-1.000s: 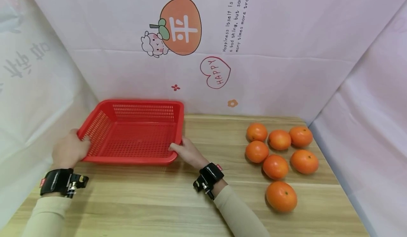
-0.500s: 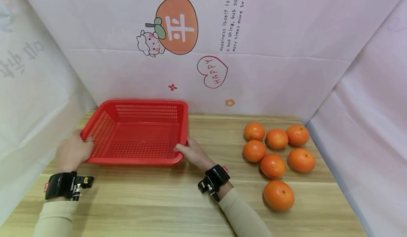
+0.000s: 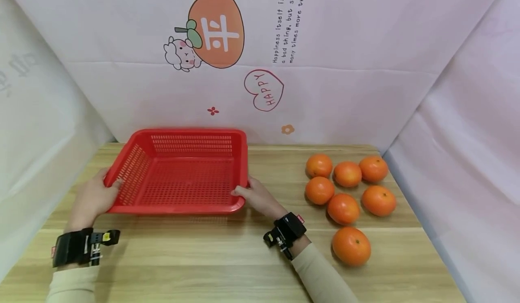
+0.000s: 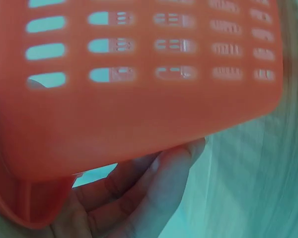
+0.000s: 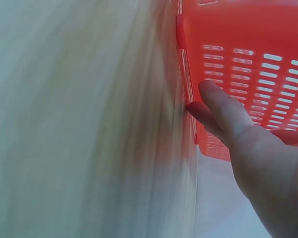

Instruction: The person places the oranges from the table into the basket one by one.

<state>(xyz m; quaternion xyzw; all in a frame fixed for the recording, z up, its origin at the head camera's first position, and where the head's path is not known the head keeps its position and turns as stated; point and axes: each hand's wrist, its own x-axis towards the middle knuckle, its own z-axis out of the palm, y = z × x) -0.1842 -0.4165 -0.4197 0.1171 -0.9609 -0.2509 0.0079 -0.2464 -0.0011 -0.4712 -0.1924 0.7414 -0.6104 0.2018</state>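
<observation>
A red plastic basket [image 3: 183, 209] with slotted walls and a mesh floor is held between my two hands, nothing inside it. My left hand [image 3: 92, 198] grips its left rim, thumb over the inside edge. In the left wrist view, the fingers [image 4: 164, 183] curl beneath the slotted basket wall [image 4: 139, 114]. My right hand [image 3: 260, 198] holds the near right corner, its thumb on the rim. The right wrist view shows the right hand's fingers [image 5: 228, 111] against the outer basket wall [image 5: 238, 29], close to the wooden surface.
Several oranges [image 3: 343, 208] lie in a loose group on the right of the wooden table [image 3: 195, 267], the nearest orange [image 3: 351, 246] a little apart. A printed white cloth [image 3: 325, 100] rises behind the table, and white cloth also hangs at both sides.
Both hands have moved the basket to the right, away from the left cloth and nearer the oranges. The head view has shifted slightly too. The grip on the basket stays the same.
</observation>
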